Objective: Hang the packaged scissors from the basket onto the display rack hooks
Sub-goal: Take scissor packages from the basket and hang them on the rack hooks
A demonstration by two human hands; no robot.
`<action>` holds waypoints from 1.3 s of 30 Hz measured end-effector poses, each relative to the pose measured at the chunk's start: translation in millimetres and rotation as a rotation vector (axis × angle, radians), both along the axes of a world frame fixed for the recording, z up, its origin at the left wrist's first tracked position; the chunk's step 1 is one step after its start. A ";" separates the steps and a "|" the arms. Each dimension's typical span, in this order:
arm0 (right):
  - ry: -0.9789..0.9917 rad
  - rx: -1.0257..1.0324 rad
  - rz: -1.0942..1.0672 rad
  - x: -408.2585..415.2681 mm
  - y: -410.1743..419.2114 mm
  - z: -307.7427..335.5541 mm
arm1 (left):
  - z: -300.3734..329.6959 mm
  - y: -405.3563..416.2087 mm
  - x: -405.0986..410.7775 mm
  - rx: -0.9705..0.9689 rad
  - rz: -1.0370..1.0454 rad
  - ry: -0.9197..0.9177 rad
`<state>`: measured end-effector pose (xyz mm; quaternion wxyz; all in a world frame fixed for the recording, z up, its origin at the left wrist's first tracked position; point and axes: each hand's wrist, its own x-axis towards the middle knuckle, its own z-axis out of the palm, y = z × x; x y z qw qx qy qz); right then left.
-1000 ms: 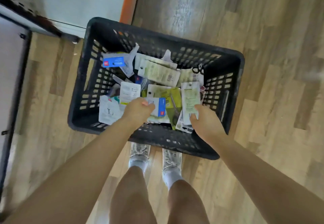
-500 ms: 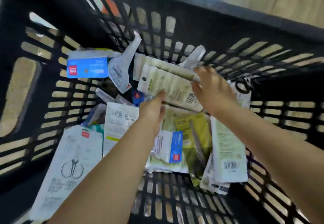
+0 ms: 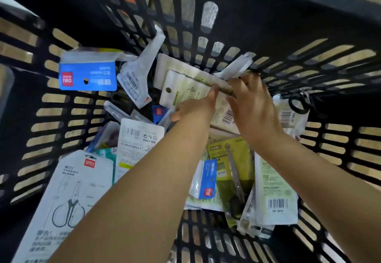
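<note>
While both arms reach down into the black basket (image 3: 268,21), packaged scissors are seen piled loose across its slatted bottom. At far left, a large white pack (image 3: 61,196) with a drawn pair of scissors is propped against the near-left wall. Above it, a blue-and-white pack (image 3: 87,73) lies near the far-left wall, with a narrow white barcode pack (image 3: 136,81) just beside it, tilted. A white pack marked NO.1505 (image 3: 140,139) lies near the middle, partly covered by the left forearm. The left hand (image 3: 198,106) is laid on a cream pack (image 3: 185,89) with a hang hole; its fingers are extended toward the pack's upper edge, thumb stuck out to the left; whether anything is pinched cannot be told. The right hand (image 3: 253,106) is just beside it, fingers curled over the same cream pack's folded top edge at the far wall, gripping it. Below the hands, a green pack marked SCISSORS (image 3: 233,170) lies beside a small blue-edged pack (image 3: 206,180). At right, a pale green barcode pack (image 3: 274,192) overlaps it, and a pack with black scissor handles (image 3: 296,106) leans on the right wall.
</note>
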<state>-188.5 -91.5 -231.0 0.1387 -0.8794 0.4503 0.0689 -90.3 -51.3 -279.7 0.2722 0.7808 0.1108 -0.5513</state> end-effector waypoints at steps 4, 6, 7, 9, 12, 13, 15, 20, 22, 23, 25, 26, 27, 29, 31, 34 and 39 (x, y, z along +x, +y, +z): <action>-0.064 -0.030 -0.019 2.2 0.6 -0.7 | -9.9 -3.5 5.1 0.063 0.039 0.039; -0.034 0.015 -0.026 0.9 -0.9 2.3 | -17.1 -1.4 8.3 0.064 0.030 0.079; -0.019 0.035 -0.008 1.0 -1.1 6.2 | -1.6 -2.9 10.9 0.068 0.021 0.105; -0.014 0.128 -0.009 -1.4 -0.4 13.6 | 32.2 -3.4 14.6 0.032 0.100 0.110; -0.068 0.273 -0.085 -3.6 2.3 25.4 | 45.0 13.1 14.5 0.023 0.360 0.111; -0.079 0.304 -0.120 -3.4 2.5 28.5 | 44.3 21.1 15.2 -0.002 0.433 0.134; -0.024 0.328 -0.130 -3.1 -0.6 31.6 | 49.9 34.3 19.9 -0.106 0.535 0.192; 0.125 0.300 -0.068 0.1 -18.1 38.0 | 59.5 60.3 37.5 -0.258 0.526 0.261; 0.125 0.246 -0.062 -2.5 -15.5 42.7 | 65.1 70.3 44.7 -0.256 0.502 0.264; 0.113 0.196 -0.035 -6.1 -12.5 44.8 | 67.8 76.1 48.5 -0.246 0.489 0.261; 0.057 0.143 0.002 -18.6 -5.1 48.5 | 75.0 90.3 56.3 -0.219 0.434 0.240; 0.009 0.156 0.002 -27.2 -1.4 50.7 | 76.9 98.0 61.2 -0.203 0.370 0.232; -0.047 0.180 -0.005 -37.2 1.9 52.7 | 77.4 106.0 66.7 -0.181 0.293 0.218; -0.164 0.232 -0.037 -57.8 5.5 53.6 | 77.2 120.8 78.1 -0.138 0.168 0.168; -0.250 0.282 -0.060 -73.9 7.5 50.8 | 75.8 129.3 88.8 -0.119 0.159 0.126; -0.205 0.320 -0.026 -87.9 10.2 39.3 | 71.8 132.4 99.3 -0.141 0.219 0.103; -0.019 0.370 -0.156 -87.5 21.9 17.2 | 63.3 132.0 94.0 -0.122 0.074 0.135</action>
